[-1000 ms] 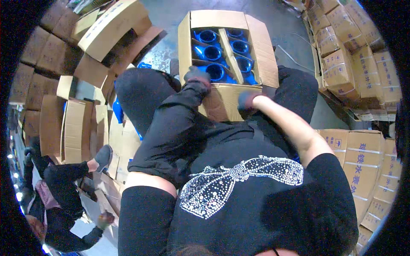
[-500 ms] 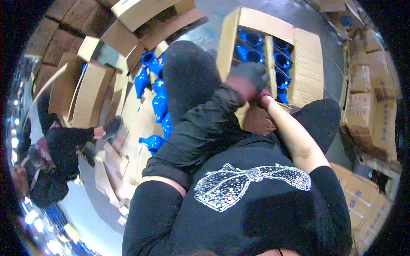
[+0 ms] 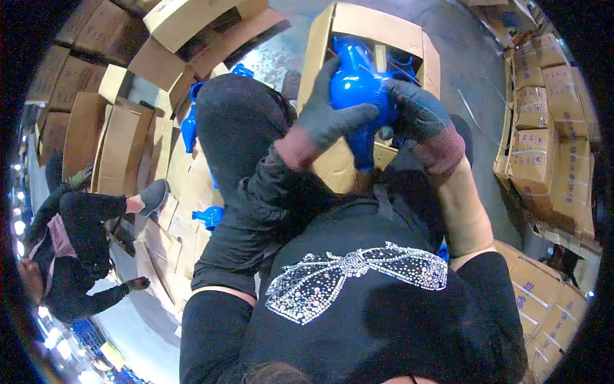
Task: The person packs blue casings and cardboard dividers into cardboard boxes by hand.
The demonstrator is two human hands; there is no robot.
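Observation:
Between my two gloved hands is a glossy blue vase [image 3: 355, 86] with a round belly and a narrower end pointing toward me. My left hand [image 3: 329, 118] wraps its left side, thumb across the front. On the other side, the fingers of my right hand [image 3: 419, 112] press against the belly. The vase is held over an open cardboard box [image 3: 377, 24], where another blue piece [image 3: 401, 62] shows beside a cardboard divider [image 3: 380, 57]. The rest of the box's contents is hidden behind my hands and the vase.
More blue vases [image 3: 189, 131] lie on flattened cardboard [image 3: 182, 173] left of my leg, one [image 3: 210, 216] on its side. Opened cartons [image 3: 131, 144] stand farther left, near another person's shoe [image 3: 153, 198] and gloved hand [image 3: 137, 283]. Stacked cartons [image 3: 534, 157] line the right.
My hands were together low at the box's near edge; now they are apart and raised, holding a vase over it. The box appears shifted up and left in view.

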